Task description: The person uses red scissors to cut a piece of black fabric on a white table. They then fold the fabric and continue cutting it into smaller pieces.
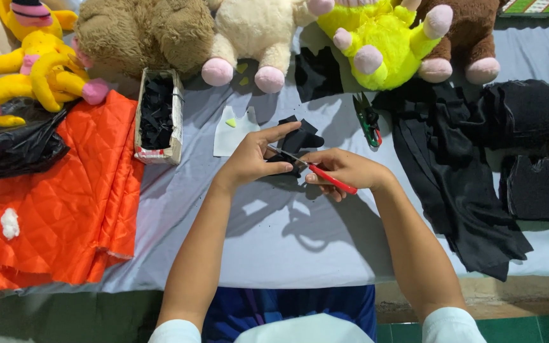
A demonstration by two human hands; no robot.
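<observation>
My left hand (253,157) pinches a small piece of black fabric (300,138) above the grey-covered table (274,235). My right hand (344,170) grips red-handled scissors (330,178), whose blades reach left into the black piece. Both hands meet at the middle of the table, a little in front of a white paper pattern piece (231,132).
Orange quilted cloth (58,190) and a black plastic bag (14,143) lie left. A small cardboard box of black scraps (157,116) stands nearby. Plush toys (255,32) line the back. Black fabric piles (478,159) cover the right. Green-handled snips (368,121) rest behind my right hand.
</observation>
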